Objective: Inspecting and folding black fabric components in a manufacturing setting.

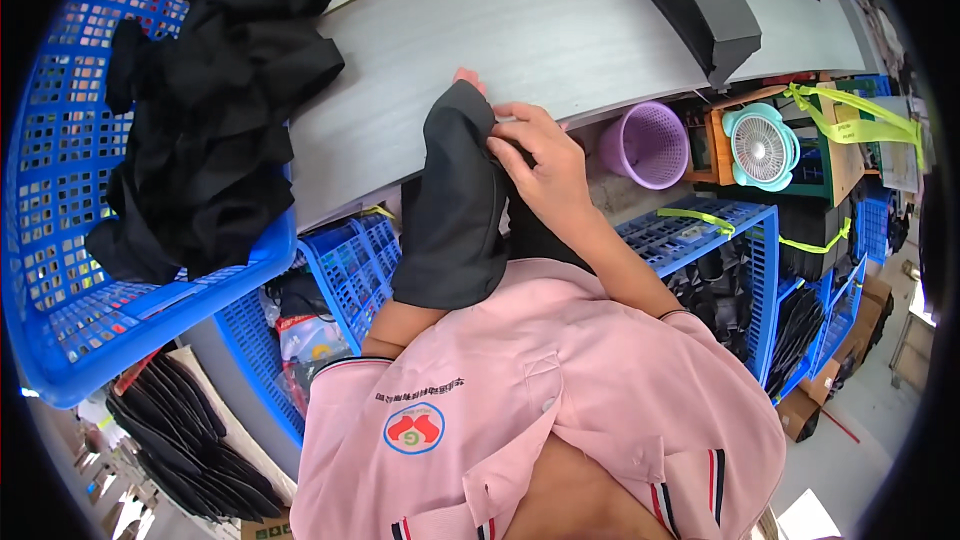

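A black fabric sleeve (455,190) is drawn over my left forearm, from near the elbow to the fingers. Only the fingertips of my left hand (468,78) stick out of its narrow far end, stretched forward over the grey table; the rest of that hand is hidden in the cloth. My right hand (545,162) comes in from the right, thumb and fingers bent together at the sleeve's right edge near the cuff, pinching the cloth. Left of it, a heap of black fabric pieces (220,110) lies in a blue plastic basket (60,340).
The grey table (500,25) spans the front, with a dark grey angular block (690,10) on its right. Beyond its near edge are a purple bin (648,145) and a small turquoise fan (762,147). Blue crates (700,230) holding dark pieces stand close on both sides of me.
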